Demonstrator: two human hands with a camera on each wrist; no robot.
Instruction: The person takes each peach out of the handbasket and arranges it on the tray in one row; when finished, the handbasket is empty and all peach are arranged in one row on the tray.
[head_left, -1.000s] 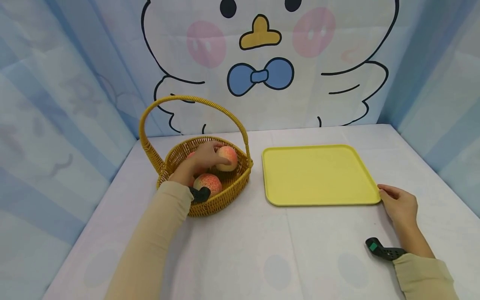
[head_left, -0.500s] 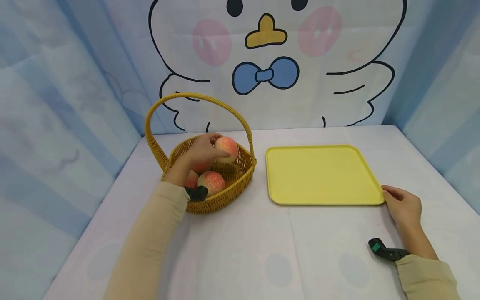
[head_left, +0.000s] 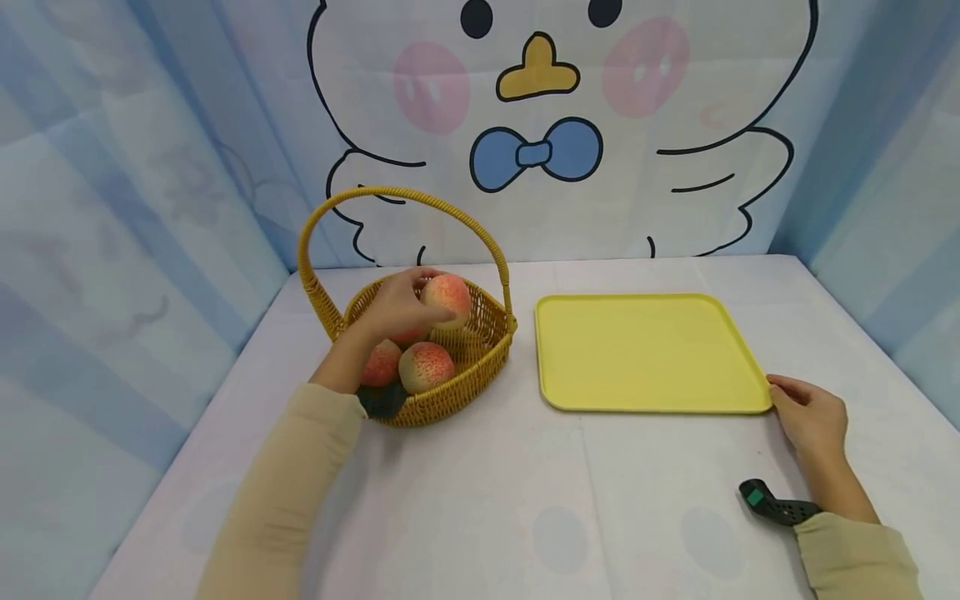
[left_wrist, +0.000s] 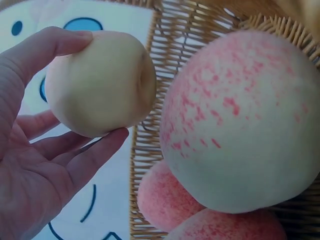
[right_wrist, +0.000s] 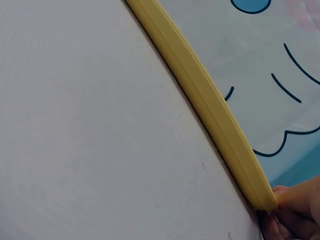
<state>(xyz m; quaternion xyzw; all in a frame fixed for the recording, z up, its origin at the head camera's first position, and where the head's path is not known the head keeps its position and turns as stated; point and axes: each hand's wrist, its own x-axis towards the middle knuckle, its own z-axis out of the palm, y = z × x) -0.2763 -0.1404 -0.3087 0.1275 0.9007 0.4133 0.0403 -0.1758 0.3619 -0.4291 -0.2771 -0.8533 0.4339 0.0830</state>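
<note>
My left hand (head_left: 397, 308) grips a peach (head_left: 447, 300) over the basket's back part. In the left wrist view, thumb and fingers curl round that peach (left_wrist: 102, 82), and beside it lies a larger-looking peach (left_wrist: 240, 120). Several pink-and-cream peaches, one of them near the front rim (head_left: 426, 367), lie in the woven basket (head_left: 457, 398). At the near right corner of the yellow tray (head_left: 648, 354), my right hand (head_left: 813, 418) pinches the rim. The right wrist view shows the tray's edge (right_wrist: 205, 97) held between thumb and fingers (right_wrist: 295, 205).
The basket's tall arched handle (head_left: 420, 197) rises above its rim. A white cloth (head_left: 480, 517) covers the table. Behind stands a curtain (head_left: 555, 217) with a cartoon figure, and blue curtains hang at both sides.
My left hand has lifted the peach a little from the basket's inside and drawn slightly back to the left. The right hand stays at the tray's corner. The head view has shifted slightly.
</note>
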